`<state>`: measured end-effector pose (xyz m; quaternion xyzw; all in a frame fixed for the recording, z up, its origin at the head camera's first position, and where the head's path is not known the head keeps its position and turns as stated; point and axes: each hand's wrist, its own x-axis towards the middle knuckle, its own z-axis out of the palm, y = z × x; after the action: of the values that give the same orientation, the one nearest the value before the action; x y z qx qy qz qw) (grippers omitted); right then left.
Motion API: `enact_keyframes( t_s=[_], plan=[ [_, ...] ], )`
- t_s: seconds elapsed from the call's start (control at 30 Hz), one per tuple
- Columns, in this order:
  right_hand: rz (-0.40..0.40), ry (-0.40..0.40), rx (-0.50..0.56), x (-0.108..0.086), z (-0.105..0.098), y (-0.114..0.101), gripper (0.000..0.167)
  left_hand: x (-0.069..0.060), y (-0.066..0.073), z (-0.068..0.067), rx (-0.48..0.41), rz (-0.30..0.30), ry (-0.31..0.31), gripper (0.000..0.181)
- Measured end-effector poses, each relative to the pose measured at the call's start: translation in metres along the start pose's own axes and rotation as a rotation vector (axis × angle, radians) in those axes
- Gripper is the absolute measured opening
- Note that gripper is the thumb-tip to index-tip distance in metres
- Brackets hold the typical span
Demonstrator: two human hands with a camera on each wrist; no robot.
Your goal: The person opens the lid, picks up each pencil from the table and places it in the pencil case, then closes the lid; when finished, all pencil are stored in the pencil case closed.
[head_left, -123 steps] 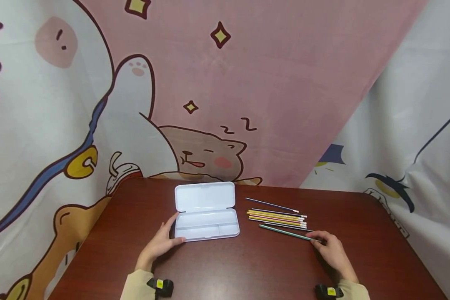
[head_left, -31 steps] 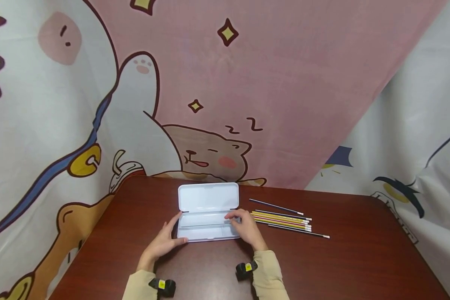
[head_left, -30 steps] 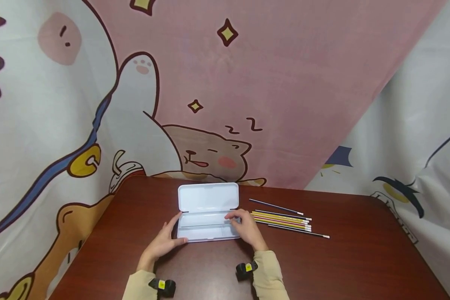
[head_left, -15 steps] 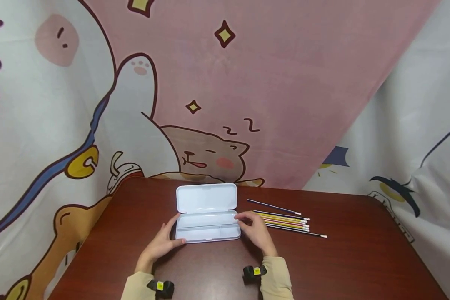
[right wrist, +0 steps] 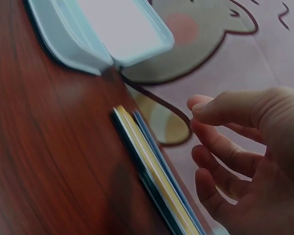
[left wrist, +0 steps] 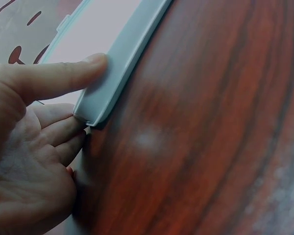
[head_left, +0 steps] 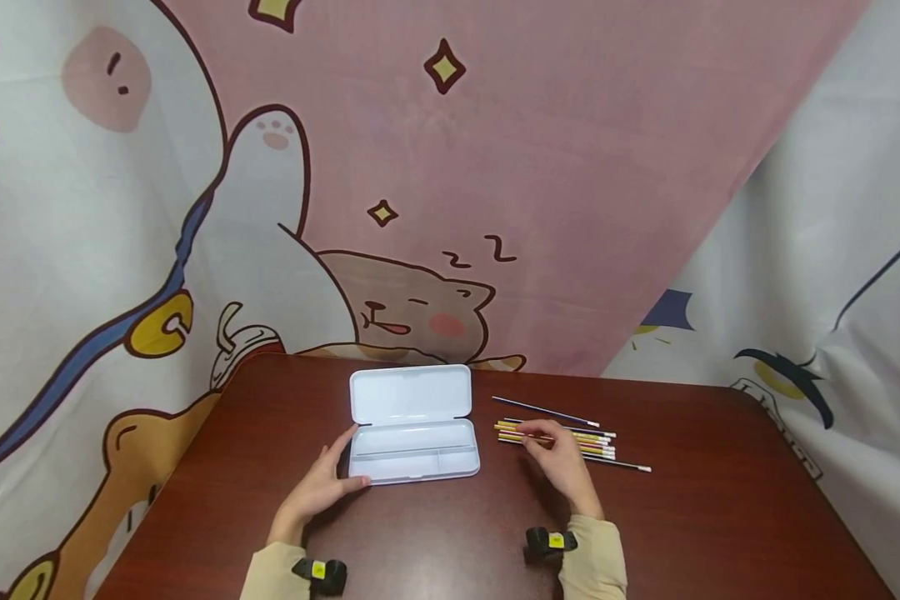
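A white case (head_left: 414,454) lies with its lid (head_left: 410,395) raised and a divided tray facing up. My left hand (head_left: 318,492) grips its left end; in the left wrist view the thumb (left wrist: 63,78) lies on the case's front wall (left wrist: 122,63), fingers at the end. Right of the case, several pencils (head_left: 596,450) lie in a bundle, yellow and dark ones among them. My right hand (head_left: 562,467) hovers over them, partly covering them. In the right wrist view its fingers (right wrist: 210,186) are loosely bent and hold nothing, beside the pencils (right wrist: 154,171).
A dark blue pencil (head_left: 543,410) lies apart behind the bundle, and a black one (head_left: 630,466) sticks out to the right. The brown table (head_left: 435,542) ends at a cartoon-printed cloth (head_left: 570,167) hanging behind it.
About four seconds ago my right hand held a teal pencil, which I no longer see on the table. Since then that hand was over the case and has moved right to the bundle. My left hand has stayed.
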<state>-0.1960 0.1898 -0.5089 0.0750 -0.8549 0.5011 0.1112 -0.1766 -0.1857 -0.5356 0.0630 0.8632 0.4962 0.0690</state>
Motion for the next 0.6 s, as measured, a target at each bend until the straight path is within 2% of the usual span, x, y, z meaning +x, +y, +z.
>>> enact_keyframes(
  t_s=[0.3,0.6],
  plan=[
    [0.073,0.067,-0.107,-0.006,-0.043,0.016,0.018,-0.001,0.000,-0.001,-0.010,-0.019,-0.009,0.089],
    [0.124,0.079,-0.169,-0.017,-0.071,0.028,0.020,-0.002,0.003,-0.001,-0.010,-0.037,-0.015,0.089]
  ],
)
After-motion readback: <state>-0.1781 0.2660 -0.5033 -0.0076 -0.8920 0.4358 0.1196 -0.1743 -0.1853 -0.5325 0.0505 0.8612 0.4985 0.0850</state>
